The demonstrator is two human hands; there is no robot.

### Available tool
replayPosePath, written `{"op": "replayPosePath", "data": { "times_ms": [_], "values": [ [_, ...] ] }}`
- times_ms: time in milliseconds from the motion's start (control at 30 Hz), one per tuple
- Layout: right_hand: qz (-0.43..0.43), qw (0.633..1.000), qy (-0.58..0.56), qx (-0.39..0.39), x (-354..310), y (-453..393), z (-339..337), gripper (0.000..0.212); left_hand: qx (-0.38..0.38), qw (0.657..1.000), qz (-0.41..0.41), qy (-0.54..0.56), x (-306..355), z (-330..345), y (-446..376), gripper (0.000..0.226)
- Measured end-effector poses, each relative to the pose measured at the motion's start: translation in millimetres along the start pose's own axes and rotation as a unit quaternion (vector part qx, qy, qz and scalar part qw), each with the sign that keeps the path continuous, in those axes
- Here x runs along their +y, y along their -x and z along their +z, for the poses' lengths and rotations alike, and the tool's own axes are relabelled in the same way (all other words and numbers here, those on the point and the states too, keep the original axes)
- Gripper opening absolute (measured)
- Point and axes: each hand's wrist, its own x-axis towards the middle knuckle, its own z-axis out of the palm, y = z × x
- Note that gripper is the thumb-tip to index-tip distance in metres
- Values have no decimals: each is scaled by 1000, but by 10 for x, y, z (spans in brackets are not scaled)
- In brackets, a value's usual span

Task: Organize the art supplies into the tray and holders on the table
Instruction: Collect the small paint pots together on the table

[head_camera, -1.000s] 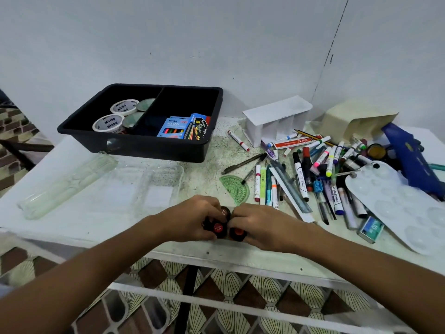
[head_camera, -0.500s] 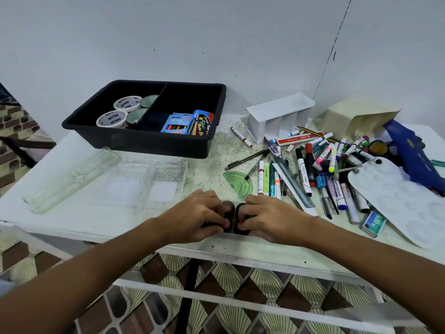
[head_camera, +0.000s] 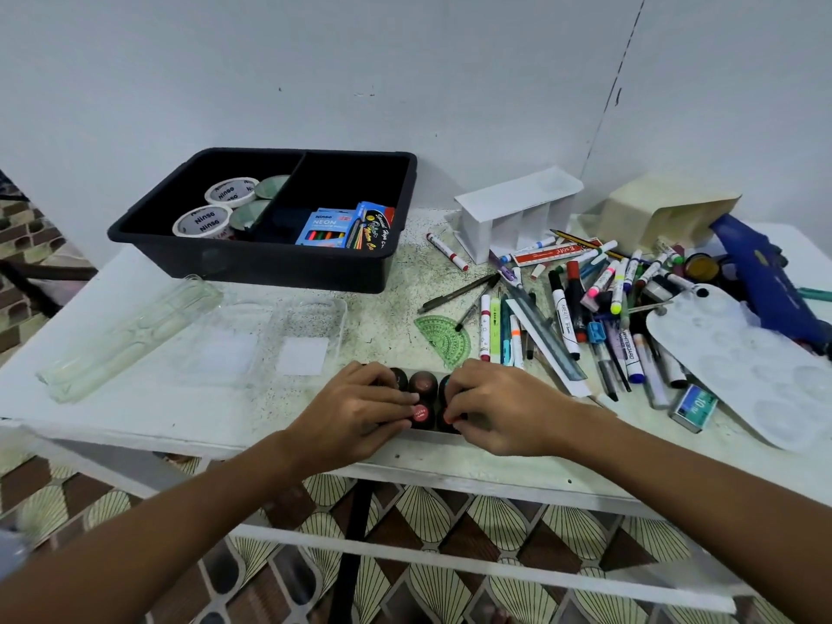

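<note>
now both hands sit at the table's (head_camera: 135,398) front edge, bunched round a cluster of small dark paint pots (head_camera: 422,384); the left hand (head_camera: 355,409) curls its fingers against the pots' left side, the right hand (head_camera: 499,405) grips them from the right; 2 tape rolls (head_camera: 202,220) lie in the black tray's (head_camera: 252,263) left compartment near the back left corner; markers (head_camera: 608,304) sprawl toward the right edge.

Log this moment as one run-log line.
left hand on paint pots | right hand same | black tray: tape, pencils
</note>
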Motion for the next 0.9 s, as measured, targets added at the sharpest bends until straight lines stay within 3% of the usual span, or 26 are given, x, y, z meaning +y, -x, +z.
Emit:
{"op": "replayPosePath", "data": {
  "times_ms": [200, 367, 433, 567, 700, 800, 900],
  "values": [
    [39, 999, 9, 35, -62, -83, 191, 31, -20, 998, -49, -35, -107, -175, 102, 51],
    [16, 996, 56, 69, -106, -69, 303, 35, -143, 985, -76, -63, -181, -184, 251, 69],
    [19, 994, 73, 76, -94, -40, 300, 43, -147, 983, -78, -73, -165, -160, 269, 67],
    [61, 988, 139, -18, -65, 80, 332, 72, -129, 985, -73, -83, -102, -100, 128, 66],
    [88, 981, 150, -84, -46, 138, 375, 78, -167, 976, -73, -115, -88, 45, 86, 67],
    [86, 989, 102, -71, -53, 121, 323, 77, -171, 977, -85, -96, -108, 72, 99, 68],
    [124, 991, -46, -23, -59, 120, 163, 71, -146, 983, -98, -55, -131, 65, 1, 63]
  ]
}}
